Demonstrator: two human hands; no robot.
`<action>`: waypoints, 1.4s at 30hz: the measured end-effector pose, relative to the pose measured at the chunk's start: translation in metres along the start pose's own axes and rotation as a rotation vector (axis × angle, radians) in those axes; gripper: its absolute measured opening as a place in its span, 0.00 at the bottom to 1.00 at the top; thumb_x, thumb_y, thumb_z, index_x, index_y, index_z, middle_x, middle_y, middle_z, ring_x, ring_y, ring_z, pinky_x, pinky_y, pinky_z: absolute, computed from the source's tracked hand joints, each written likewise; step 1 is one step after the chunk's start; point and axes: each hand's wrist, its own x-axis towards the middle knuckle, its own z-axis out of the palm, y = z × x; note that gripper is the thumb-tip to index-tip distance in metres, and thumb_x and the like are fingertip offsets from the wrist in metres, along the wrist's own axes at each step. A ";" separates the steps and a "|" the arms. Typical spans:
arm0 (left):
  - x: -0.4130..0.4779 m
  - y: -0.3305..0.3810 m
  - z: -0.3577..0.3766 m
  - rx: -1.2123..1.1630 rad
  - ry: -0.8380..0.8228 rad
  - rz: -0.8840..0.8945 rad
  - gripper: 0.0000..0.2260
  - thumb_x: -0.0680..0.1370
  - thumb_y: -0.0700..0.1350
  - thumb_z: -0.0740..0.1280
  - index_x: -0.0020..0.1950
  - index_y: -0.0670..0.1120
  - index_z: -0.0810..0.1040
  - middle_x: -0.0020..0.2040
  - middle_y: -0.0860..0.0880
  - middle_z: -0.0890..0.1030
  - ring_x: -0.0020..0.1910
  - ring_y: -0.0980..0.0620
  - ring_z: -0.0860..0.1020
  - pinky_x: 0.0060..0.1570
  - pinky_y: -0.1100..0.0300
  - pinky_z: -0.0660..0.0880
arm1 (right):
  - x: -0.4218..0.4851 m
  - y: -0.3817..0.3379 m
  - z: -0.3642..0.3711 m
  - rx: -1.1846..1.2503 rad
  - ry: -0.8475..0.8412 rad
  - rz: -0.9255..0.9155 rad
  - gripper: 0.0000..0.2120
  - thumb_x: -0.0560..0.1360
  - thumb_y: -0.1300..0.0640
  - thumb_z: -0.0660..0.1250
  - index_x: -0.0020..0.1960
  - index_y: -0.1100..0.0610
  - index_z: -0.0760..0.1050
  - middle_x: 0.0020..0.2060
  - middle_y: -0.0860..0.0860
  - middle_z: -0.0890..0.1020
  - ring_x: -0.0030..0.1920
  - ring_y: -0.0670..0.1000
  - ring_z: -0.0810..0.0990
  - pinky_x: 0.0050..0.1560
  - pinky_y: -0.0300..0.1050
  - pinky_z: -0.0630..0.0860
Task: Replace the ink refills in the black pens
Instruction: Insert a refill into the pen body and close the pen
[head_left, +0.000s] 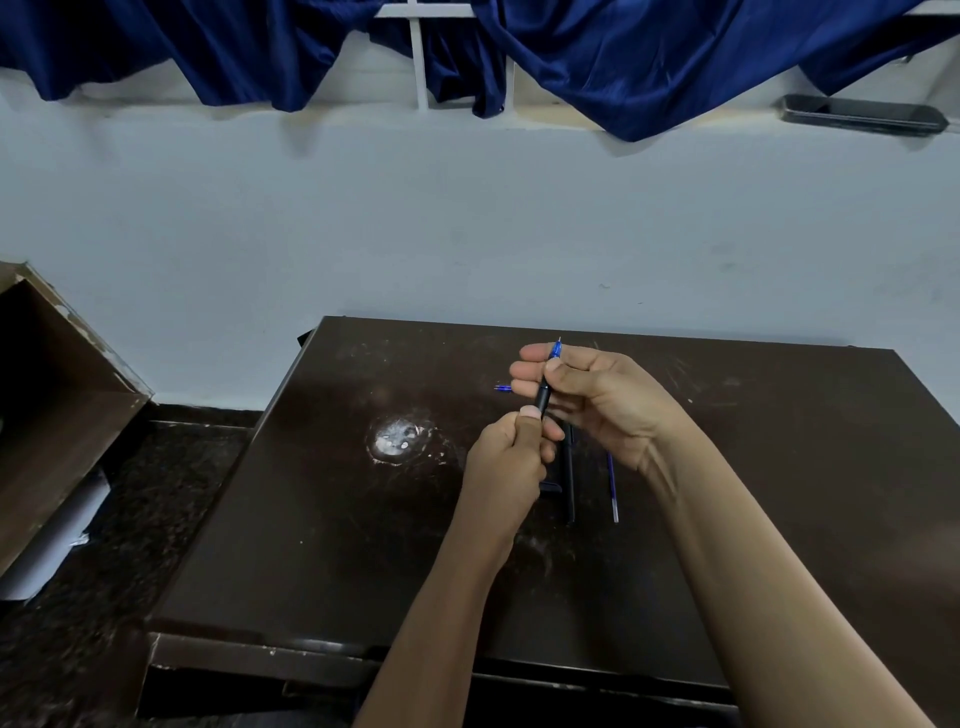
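A black pen (543, 397) is held upright above the dark brown table (322, 519). A blue refill tip (555, 352) sticks out of its upper end. My left hand (511, 457) grips the pen's lower end. My right hand (597, 395) pinches its upper part near the blue tip. Below the hands another black pen (569, 483) lies on the table, with a loose blue refill (612, 483) to its right. A small blue piece (502, 388) lies on the table left of my right fingers. A black part (550, 487) shows partly under my left hand.
A whitish scuff (397, 440) marks the table left of the hands. The table stands against a pale wall, with blue curtains (623, 57) above. A dark flat object (862, 115) rests on the sill at top right. A brown cabinet (57, 405) stands at left on the dark floor.
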 end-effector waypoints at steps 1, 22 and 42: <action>0.000 0.000 0.000 0.002 -0.001 -0.001 0.17 0.82 0.49 0.54 0.37 0.49 0.75 0.27 0.56 0.69 0.20 0.62 0.64 0.22 0.70 0.62 | 0.000 0.000 -0.001 -0.032 0.037 -0.017 0.07 0.78 0.65 0.63 0.51 0.60 0.80 0.45 0.55 0.86 0.47 0.51 0.86 0.45 0.39 0.82; -0.001 0.014 -0.010 -0.298 -0.276 -0.115 0.16 0.82 0.52 0.53 0.39 0.49 0.72 0.25 0.56 0.68 0.20 0.61 0.61 0.18 0.71 0.60 | -0.003 -0.006 0.000 0.100 0.014 -0.089 0.09 0.67 0.60 0.70 0.46 0.60 0.80 0.38 0.54 0.86 0.43 0.52 0.86 0.42 0.40 0.82; 0.003 -0.005 -0.016 0.413 0.367 0.224 0.14 0.81 0.43 0.55 0.38 0.48 0.73 0.31 0.54 0.73 0.30 0.60 0.71 0.32 0.77 0.66 | 0.016 0.049 -0.007 -1.088 0.283 0.174 0.08 0.72 0.62 0.70 0.51 0.56 0.80 0.50 0.53 0.83 0.50 0.52 0.80 0.55 0.44 0.76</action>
